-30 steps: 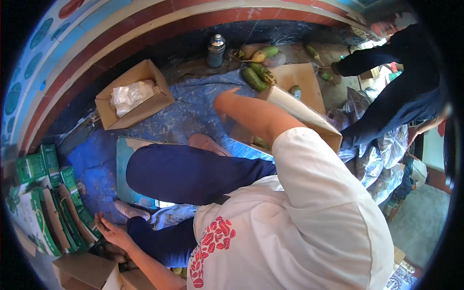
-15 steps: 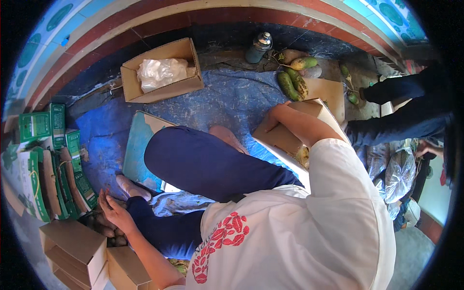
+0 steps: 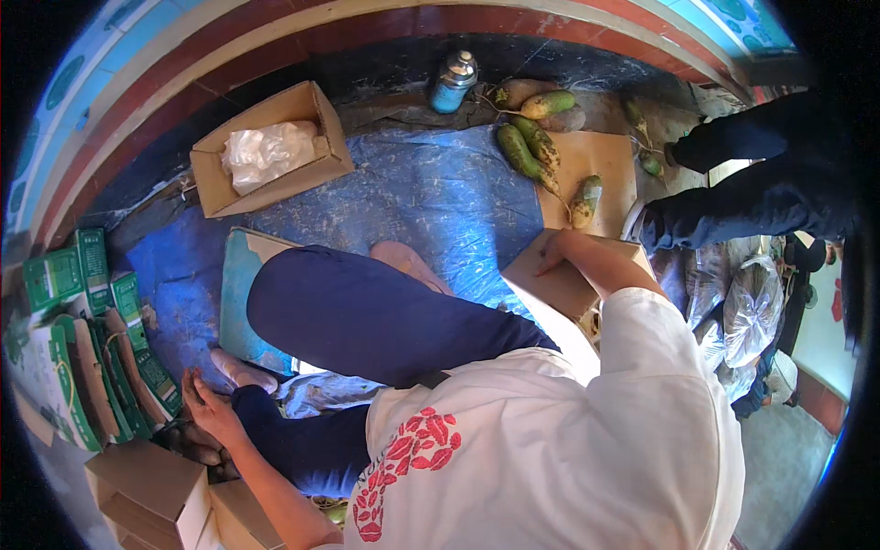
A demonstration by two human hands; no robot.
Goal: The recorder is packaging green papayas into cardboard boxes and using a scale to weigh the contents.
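Blue tarp (image 3: pixel 431 197) is lying open between open carton (image 3: pixel 266 151) and gourds (image 3: pixel 532 151), while green cartons (image 3: pixel 92 348) are crowding left hand (image 3: pixel 211 408) and folded leg (image 3: pixel 367 316) is blocking the middle.

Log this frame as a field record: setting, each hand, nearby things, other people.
setting: person seated on a blue tarp on the floor
left hand: down by the left foot, beside the green flat cartons; grip unclear
right hand: resting on a brown cardboard box
open box: holds a clear plastic bag
produce: green gourds on a cardboard sheet
flask: upright by the wall
other person: dark clothing, at right
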